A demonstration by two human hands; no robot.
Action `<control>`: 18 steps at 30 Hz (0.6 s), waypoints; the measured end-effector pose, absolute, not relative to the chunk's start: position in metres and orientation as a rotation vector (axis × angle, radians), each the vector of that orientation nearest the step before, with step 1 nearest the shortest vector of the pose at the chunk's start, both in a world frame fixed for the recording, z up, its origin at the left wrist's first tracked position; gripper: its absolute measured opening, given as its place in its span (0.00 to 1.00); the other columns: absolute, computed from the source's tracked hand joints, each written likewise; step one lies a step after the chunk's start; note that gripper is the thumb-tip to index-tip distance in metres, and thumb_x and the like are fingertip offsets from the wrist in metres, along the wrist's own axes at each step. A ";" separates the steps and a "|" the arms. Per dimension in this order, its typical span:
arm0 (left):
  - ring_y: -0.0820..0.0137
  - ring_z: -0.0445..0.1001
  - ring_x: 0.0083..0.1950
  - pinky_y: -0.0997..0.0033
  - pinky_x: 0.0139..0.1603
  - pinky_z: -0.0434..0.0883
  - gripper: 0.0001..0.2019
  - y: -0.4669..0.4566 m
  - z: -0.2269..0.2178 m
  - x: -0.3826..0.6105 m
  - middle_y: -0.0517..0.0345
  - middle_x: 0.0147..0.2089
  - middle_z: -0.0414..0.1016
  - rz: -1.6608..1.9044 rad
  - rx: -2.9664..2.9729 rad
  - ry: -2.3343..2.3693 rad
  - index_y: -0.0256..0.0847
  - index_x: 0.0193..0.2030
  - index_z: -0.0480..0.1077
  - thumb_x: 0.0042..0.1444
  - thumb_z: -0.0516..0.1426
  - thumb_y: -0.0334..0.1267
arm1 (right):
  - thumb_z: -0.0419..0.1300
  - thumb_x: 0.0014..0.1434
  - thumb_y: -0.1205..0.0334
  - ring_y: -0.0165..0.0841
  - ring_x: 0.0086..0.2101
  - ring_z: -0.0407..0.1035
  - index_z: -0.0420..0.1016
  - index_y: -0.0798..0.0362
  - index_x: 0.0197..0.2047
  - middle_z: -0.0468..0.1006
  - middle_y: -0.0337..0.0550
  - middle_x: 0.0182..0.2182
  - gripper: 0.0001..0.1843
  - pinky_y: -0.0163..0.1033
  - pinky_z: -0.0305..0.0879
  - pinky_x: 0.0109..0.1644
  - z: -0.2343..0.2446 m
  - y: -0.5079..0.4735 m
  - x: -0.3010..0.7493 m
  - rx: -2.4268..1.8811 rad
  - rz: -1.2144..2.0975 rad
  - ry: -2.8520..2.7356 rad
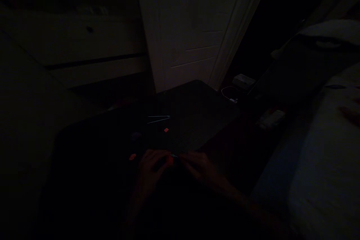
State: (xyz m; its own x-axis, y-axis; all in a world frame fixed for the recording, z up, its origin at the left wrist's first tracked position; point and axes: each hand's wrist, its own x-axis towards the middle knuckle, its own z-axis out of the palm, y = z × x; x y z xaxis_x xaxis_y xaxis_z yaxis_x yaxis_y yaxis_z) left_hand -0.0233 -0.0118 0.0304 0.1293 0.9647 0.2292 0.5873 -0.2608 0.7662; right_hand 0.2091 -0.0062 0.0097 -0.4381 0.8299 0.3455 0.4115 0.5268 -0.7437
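The light is very dim and fine detail is lost. Near the front of the dark table, my left hand (153, 163) is closed on a small orange piece (170, 160). A tiny greenish bit (173, 155) shows at its upper edge, between the hands. My right hand (197, 163) is closed just to the right, its fingertips pinched close to that bit; what they hold is too dark to make out. One loose orange piece (132, 156) lies left of my left hand. Another small orange-red piece (166, 130) lies beyond my hands, close to metal tweezers (159, 119).
The dark table (194, 108) reaches toward a pale door (194, 26). Drawers (98, 45) stand at the back left. Right of the table are a small box (243, 81), a white cable (229, 92) and pale bedding (323, 165). A faint dark object (136, 136) lies left of the tweezers.
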 end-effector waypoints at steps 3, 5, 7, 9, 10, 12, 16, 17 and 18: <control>0.58 0.80 0.53 0.54 0.57 0.75 0.07 -0.011 0.031 -0.022 0.57 0.49 0.86 0.975 1.926 1.514 0.52 0.45 0.84 0.61 0.66 0.41 | 0.56 0.77 0.59 0.35 0.34 0.79 0.83 0.50 0.56 0.85 0.46 0.37 0.15 0.36 0.70 0.40 0.015 -0.004 0.213 -0.993 0.710 -2.140; 0.58 0.79 0.53 0.55 0.56 0.75 0.06 -0.011 0.030 -0.022 0.57 0.50 0.86 0.970 1.924 1.515 0.52 0.44 0.84 0.61 0.66 0.41 | 0.55 0.77 0.58 0.34 0.33 0.77 0.83 0.50 0.56 0.84 0.46 0.36 0.16 0.36 0.69 0.39 0.016 -0.002 0.214 -0.976 0.695 -2.155; 0.58 0.79 0.53 0.56 0.56 0.75 0.06 -0.011 0.030 -0.022 0.58 0.50 0.85 0.958 1.922 1.511 0.52 0.44 0.84 0.62 0.65 0.41 | 0.54 0.78 0.58 0.33 0.32 0.76 0.83 0.51 0.56 0.83 0.46 0.35 0.17 0.35 0.67 0.37 0.016 0.000 0.215 -0.928 0.692 -2.165; 0.58 0.79 0.53 0.55 0.57 0.75 0.06 -0.011 0.029 -0.023 0.58 0.50 0.85 0.953 1.927 1.514 0.53 0.45 0.84 0.62 0.65 0.42 | 0.53 0.78 0.57 0.32 0.30 0.74 0.83 0.51 0.57 0.82 0.45 0.34 0.18 0.36 0.65 0.35 0.015 0.003 0.215 -0.888 0.691 -2.180; 0.58 0.79 0.52 0.55 0.57 0.75 0.06 -0.011 0.029 -0.023 0.58 0.49 0.85 0.957 1.930 1.518 0.53 0.45 0.84 0.62 0.65 0.42 | 0.53 0.78 0.57 0.32 0.30 0.73 0.82 0.51 0.57 0.81 0.45 0.33 0.18 0.35 0.64 0.34 0.015 0.004 0.215 -0.868 0.696 -2.190; 0.58 0.79 0.52 0.55 0.56 0.75 0.06 -0.011 0.028 -0.023 0.58 0.48 0.85 0.962 1.935 1.516 0.53 0.44 0.84 0.62 0.65 0.42 | 0.52 0.78 0.57 0.32 0.29 0.72 0.82 0.51 0.57 0.80 0.44 0.32 0.18 0.35 0.63 0.33 0.016 0.005 0.216 -0.854 0.713 -2.200; 0.59 0.79 0.51 0.57 0.55 0.75 0.07 -0.010 0.028 -0.024 0.58 0.48 0.85 0.948 1.936 1.488 0.53 0.45 0.85 0.63 0.65 0.41 | 0.52 0.79 0.57 0.32 0.29 0.71 0.83 0.53 0.54 0.79 0.45 0.31 0.19 0.36 0.62 0.33 0.019 0.005 0.216 -0.859 0.741 -2.223; 0.59 0.79 0.51 0.56 0.55 0.75 0.07 -0.010 0.028 -0.024 0.58 0.48 0.85 0.943 1.932 1.487 0.53 0.45 0.85 0.63 0.65 0.41 | 0.51 0.79 0.57 0.32 0.28 0.70 0.83 0.54 0.53 0.79 0.45 0.30 0.19 0.36 0.61 0.33 0.020 0.005 0.215 -0.855 0.743 -2.231; 0.59 0.79 0.51 0.56 0.55 0.75 0.07 -0.010 0.028 -0.024 0.58 0.48 0.85 0.945 1.928 1.490 0.53 0.45 0.85 0.63 0.65 0.41 | 0.51 0.79 0.57 0.32 0.28 0.70 0.83 0.55 0.52 0.78 0.44 0.30 0.20 0.36 0.61 0.32 0.021 0.005 0.215 -0.845 0.745 -2.237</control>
State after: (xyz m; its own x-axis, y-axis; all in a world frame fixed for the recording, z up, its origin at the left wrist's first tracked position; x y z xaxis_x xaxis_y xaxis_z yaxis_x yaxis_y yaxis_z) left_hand -0.0237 -0.0096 0.0281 0.1505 0.9661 0.2098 0.6013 -0.2579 0.7563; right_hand 0.2152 0.0047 0.0208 -0.5988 0.7204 0.3500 0.3665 0.6350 -0.6801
